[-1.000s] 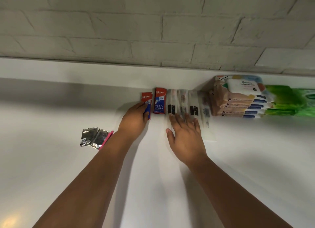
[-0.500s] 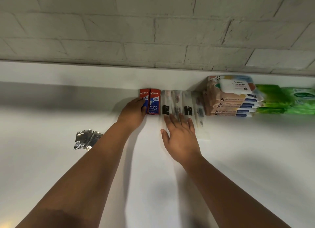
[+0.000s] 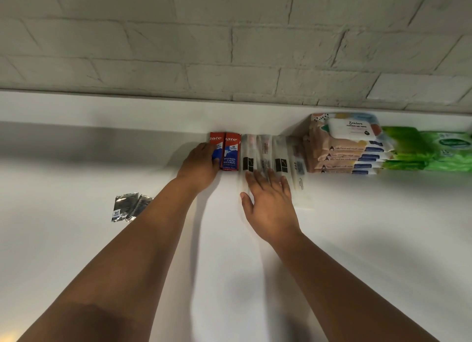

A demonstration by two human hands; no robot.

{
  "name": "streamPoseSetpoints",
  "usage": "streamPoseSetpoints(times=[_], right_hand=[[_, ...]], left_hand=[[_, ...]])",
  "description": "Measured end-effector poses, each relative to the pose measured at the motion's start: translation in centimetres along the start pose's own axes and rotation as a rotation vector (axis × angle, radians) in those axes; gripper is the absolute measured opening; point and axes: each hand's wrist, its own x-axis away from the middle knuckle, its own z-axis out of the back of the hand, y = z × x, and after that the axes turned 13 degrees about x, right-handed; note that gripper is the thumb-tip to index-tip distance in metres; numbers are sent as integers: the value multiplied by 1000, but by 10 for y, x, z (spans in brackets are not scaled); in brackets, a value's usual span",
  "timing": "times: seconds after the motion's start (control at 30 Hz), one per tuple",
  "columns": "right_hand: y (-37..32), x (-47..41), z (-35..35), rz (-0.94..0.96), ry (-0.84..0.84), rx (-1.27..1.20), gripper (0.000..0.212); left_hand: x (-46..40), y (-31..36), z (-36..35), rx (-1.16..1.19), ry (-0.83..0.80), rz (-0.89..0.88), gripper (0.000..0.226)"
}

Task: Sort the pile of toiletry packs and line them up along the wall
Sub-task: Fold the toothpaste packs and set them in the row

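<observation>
Toothpaste boxes [image 3: 225, 153] now touch, left hand [image 3: 200, 165] seemingly pressing.

white counter [image 3: 357, 239], grey brick wall [image 3: 229, 35]

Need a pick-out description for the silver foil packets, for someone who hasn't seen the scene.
Start at the row of packs lined up along the brick wall, then look nearer and left of the left hand. The silver foil packets lie alone on the white counter, out of the row: shiny and crinkled, unlike the red toothpaste boxes.

"Cavity protection" on the right red toothpaste box [image 3: 232, 153].
</observation>
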Motion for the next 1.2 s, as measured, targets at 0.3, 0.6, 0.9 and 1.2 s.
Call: streamPoseSetpoints(times=[0.3, 0.6, 0.9, 1.2], right_hand=[[0, 0, -1, 2, 11, 9, 54], [-1, 3, 3, -10, 39, 83, 58], [-39, 33, 18, 202, 151, 36, 48], [-117, 41, 7, 282, 72, -348, 39]], left_hand=[[8, -1, 3, 12, 80, -45, 40], [48, 4, 4, 5, 142, -46, 43], [142, -3, 31, 41, 318, 0, 36], [182, -47, 76, 17, 519, 284, 26]])
